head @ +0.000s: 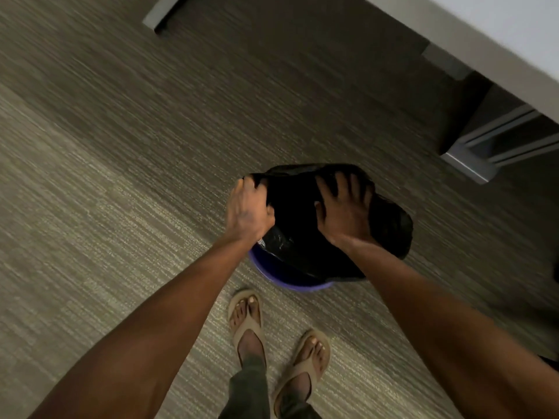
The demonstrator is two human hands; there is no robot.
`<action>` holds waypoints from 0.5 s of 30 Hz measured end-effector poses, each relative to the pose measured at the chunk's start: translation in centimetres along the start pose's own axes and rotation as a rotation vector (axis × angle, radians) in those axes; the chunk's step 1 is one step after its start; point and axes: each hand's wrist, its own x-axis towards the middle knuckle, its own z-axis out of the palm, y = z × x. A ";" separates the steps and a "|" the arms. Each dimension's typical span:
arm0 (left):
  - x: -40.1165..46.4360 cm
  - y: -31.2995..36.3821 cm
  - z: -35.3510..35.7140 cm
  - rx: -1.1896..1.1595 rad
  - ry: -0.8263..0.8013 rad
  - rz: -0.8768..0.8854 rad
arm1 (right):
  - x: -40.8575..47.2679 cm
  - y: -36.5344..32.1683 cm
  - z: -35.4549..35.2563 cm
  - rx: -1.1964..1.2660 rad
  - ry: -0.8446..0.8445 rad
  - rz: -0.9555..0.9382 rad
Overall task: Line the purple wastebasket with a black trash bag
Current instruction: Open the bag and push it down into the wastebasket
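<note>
The purple wastebasket [282, 275] stands on the carpet just ahead of my feet; only its near rim shows. A black trash bag [298, 213] billows over its top and hides the opening and far rim. My left hand [249, 208] grips the bag's left edge in a fist. My right hand [343, 208] lies on top of the bag with fingers spread, pressing the plastic down. A fold of bag hangs over the basket's right side.
Grey striped carpet [121, 207] covers the floor. A white desk top [499, 34] runs across the upper right, with grey metal legs [472, 158] close to the basket's right and another leg [160, 13] at the top. My sandalled feet [278, 337] stand right behind the basket.
</note>
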 end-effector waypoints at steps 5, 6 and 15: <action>1.3 -1.4 1.6 0.100 -0.106 0.075 | 3.5 -0.4 1.1 0.063 0.071 0.016; 1.4 -1.7 2.0 0.097 -0.118 0.098 | 4.1 -0.4 1.2 0.039 0.069 0.008; -2.8 -4.8 3.0 -0.155 -0.007 0.288 | 2.7 2.5 -1.2 0.193 -0.055 -0.077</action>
